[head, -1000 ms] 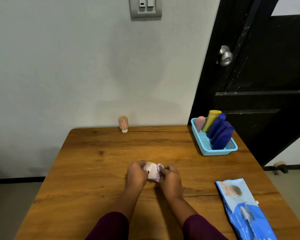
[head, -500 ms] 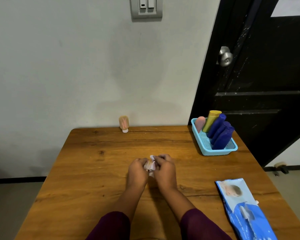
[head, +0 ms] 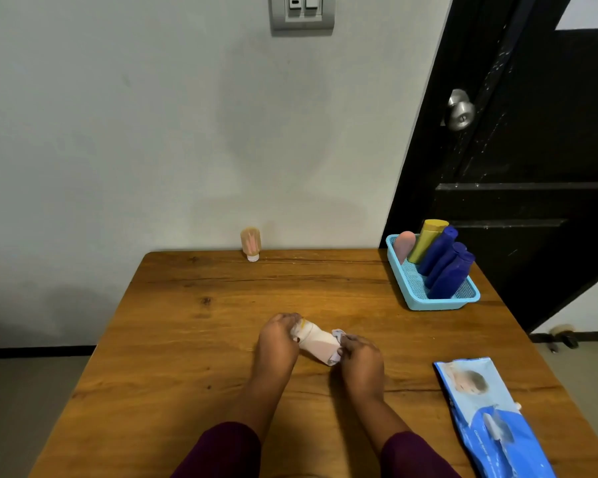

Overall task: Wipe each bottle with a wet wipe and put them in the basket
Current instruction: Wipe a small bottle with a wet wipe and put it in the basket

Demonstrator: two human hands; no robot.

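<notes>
A small pale bottle lies sideways between my hands above the middle of the wooden table. My left hand grips its cap end. My right hand pinches a white wet wipe against the bottle's other end. A light blue basket at the back right holds several bottles: pink, yellow and dark blue. One beige bottle stands cap down at the table's far edge by the wall.
A blue wet-wipe pack lies at the table's right front. A black door with a metal knob stands behind the basket. The grey wall runs along the table's far edge.
My hands have drawn apart. The right hand slid the wipe along to the bottle's right end, so more of the pale bottle shows between them.
</notes>
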